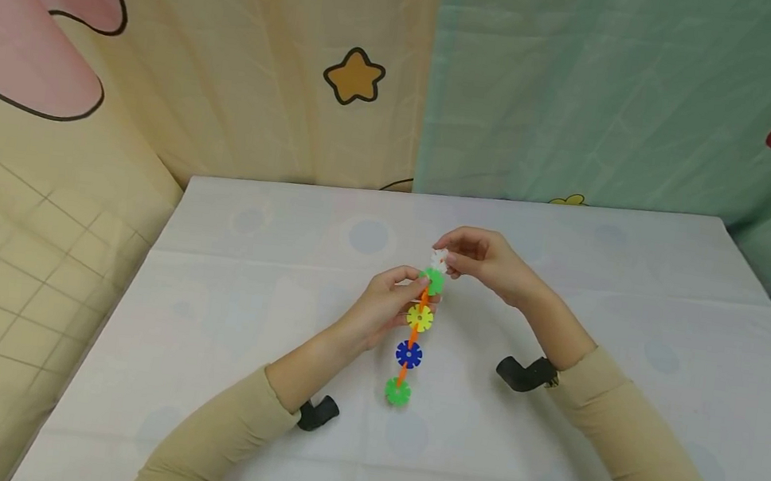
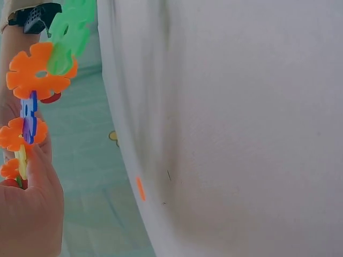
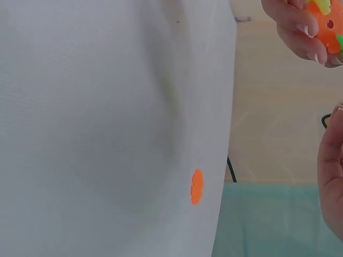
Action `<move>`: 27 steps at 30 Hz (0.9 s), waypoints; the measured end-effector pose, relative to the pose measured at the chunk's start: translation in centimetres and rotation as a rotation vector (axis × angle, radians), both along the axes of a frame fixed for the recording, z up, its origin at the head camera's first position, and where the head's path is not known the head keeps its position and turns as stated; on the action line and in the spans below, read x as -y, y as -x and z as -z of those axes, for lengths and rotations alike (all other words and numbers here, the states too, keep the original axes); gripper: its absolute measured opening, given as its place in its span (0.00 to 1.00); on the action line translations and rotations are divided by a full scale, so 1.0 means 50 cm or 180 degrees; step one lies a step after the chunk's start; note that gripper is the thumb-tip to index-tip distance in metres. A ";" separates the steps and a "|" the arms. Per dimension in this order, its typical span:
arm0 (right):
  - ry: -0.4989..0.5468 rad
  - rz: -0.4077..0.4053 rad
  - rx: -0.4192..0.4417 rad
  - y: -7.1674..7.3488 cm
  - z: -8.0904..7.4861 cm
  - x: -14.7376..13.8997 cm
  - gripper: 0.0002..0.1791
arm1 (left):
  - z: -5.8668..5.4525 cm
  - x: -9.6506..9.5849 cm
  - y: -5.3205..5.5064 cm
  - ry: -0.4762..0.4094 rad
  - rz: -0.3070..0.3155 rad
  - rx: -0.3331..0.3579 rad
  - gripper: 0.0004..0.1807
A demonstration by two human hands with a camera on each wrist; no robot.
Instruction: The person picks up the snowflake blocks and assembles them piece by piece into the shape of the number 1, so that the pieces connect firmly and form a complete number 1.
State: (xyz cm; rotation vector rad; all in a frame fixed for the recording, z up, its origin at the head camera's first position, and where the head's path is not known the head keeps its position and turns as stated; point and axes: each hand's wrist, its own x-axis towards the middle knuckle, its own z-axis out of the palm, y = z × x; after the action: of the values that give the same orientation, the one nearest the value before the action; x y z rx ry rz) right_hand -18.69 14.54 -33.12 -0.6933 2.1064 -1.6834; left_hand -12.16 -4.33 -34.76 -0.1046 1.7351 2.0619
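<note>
A chain of notched plastic snowflake discs hangs from the left hand over the table. Green, blue and yellow discs in it alternate with orange ones, which show edge-on in the head view. The left thumb and fingers pinch the chain by its upper green disc. Just above that disc, the right hand pinches a white disc with a small red spot on it. The left wrist view shows the lower green disc slotted into an orange disc. In the right wrist view the right hand's fingertips are partly cut off.
A white cloth covers the table. A loose orange disc lies on it near an edge in both wrist views. Black wrist-worn devices stick out from both sleeves. Behind the table hangs a printed curtain.
</note>
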 end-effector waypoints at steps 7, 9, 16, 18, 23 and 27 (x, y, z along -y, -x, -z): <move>0.0017 -0.0144 -0.0128 -0.002 -0.006 0.002 0.11 | -0.005 -0.001 0.000 0.0063 0.0039 0.0020 0.12; 0.0037 -0.0123 -0.0149 -0.003 -0.006 0.002 0.12 | -0.007 -0.001 -0.001 0.0071 0.0053 0.0021 0.11; -0.0102 -0.0141 -0.0552 -0.012 -0.011 0.003 0.07 | -0.006 -0.002 -0.007 0.0071 0.0087 -0.0019 0.10; -0.0178 -0.0269 -0.0889 -0.016 -0.016 0.006 0.05 | -0.004 -0.001 -0.010 0.0067 0.0099 -0.0018 0.10; -0.0143 -0.0509 -0.1530 -0.017 -0.029 0.010 0.05 | -0.006 -0.003 -0.018 0.0040 0.0061 -0.0056 0.11; -0.0103 -0.0536 -0.1775 -0.018 -0.040 0.010 0.07 | -0.014 -0.006 -0.022 -0.0044 -0.0009 -0.0093 0.12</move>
State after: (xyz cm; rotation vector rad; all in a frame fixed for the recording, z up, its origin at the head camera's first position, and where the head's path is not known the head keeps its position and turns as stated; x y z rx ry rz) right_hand -17.81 14.02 -31.11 -1.4194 2.3315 -1.4773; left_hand -11.04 -4.02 -34.08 -0.0730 1.7384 2.0871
